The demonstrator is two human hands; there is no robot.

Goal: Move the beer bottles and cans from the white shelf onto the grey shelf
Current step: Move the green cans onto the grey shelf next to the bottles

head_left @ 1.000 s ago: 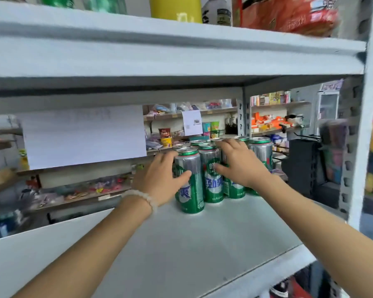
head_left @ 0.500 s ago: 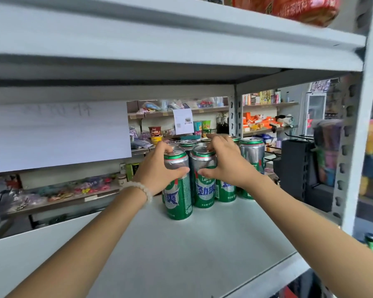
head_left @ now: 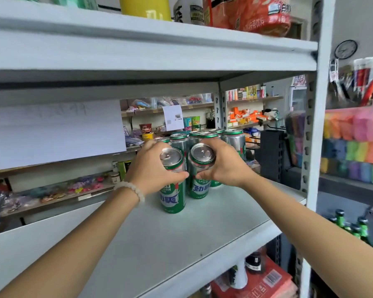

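Two green and silver beer cans stand at the front of a cluster on the pale shelf board point(head_left: 181, 244). My left hand point(head_left: 153, 168) grips the left can point(head_left: 172, 194) near its top, thumb across the front. My right hand point(head_left: 224, 166) grips the right can point(head_left: 200, 186) the same way. Both cans tilt slightly toward me, silver lids showing. Several more cans point(head_left: 235, 140) stand upright behind them. Green beer bottles point(head_left: 353, 226) show at the lower right, beyond the shelf post.
The shelf above point(head_left: 151, 50) hangs low over the cans and carries a yellow container and an orange packet. A perforated upright post point(head_left: 310, 147) bounds the right side. A white paper sheet point(head_left: 56, 132) hangs at the left. Red cartons sit on the level below.
Both hands have closed round the two front cans and drawn them toward me, tipping their tops forward. The view has shifted slightly upward.
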